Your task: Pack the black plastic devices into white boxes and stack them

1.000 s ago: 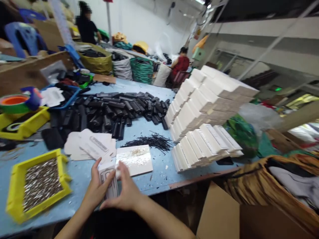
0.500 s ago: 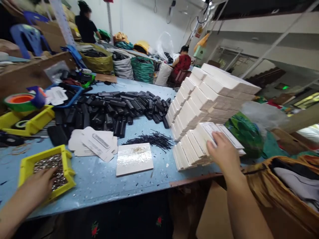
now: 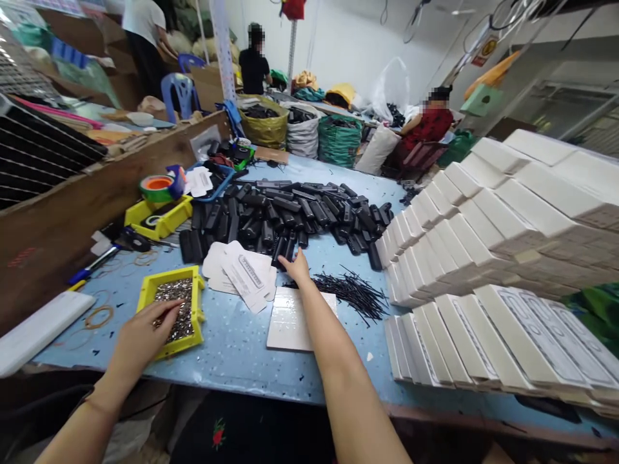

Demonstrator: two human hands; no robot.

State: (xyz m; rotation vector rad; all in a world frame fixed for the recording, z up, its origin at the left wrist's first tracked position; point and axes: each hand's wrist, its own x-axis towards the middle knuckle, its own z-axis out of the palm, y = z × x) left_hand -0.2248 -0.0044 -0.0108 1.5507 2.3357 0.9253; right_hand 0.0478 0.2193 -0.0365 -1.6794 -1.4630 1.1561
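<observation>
My left hand (image 3: 145, 332) is over a yellow bin (image 3: 199, 298) full of small shiny metal pieces (image 3: 176, 309). Its thumb and fingers are pinched together, and whatever lies between them is too small to make out. My right hand (image 3: 298, 267) stretches to the front edge of a heap of black plastic cases (image 3: 319, 209), thumb and fingers apart beside the nearest one. Under the right forearm lies a glossy white tile-like block (image 3: 285, 319). Thin black strips (image 3: 355, 293) are piled right of the forearm. White printed cards (image 3: 242, 274) lie between the bin and my right hand.
Tall stacks of white boxes (image 3: 483, 225) stand on the right, with printed boxes (image 3: 512, 328) in front. Tape rolls (image 3: 162, 185) rest on another yellow bin (image 3: 164, 222) at the left. A wooden board (image 3: 120, 161) edges the table. Several people work near filled sacks (image 3: 338, 138) behind.
My right hand has left the white printed boxes and moved left to the black cases. My left hand stays at the metal pieces. The view has turned left.
</observation>
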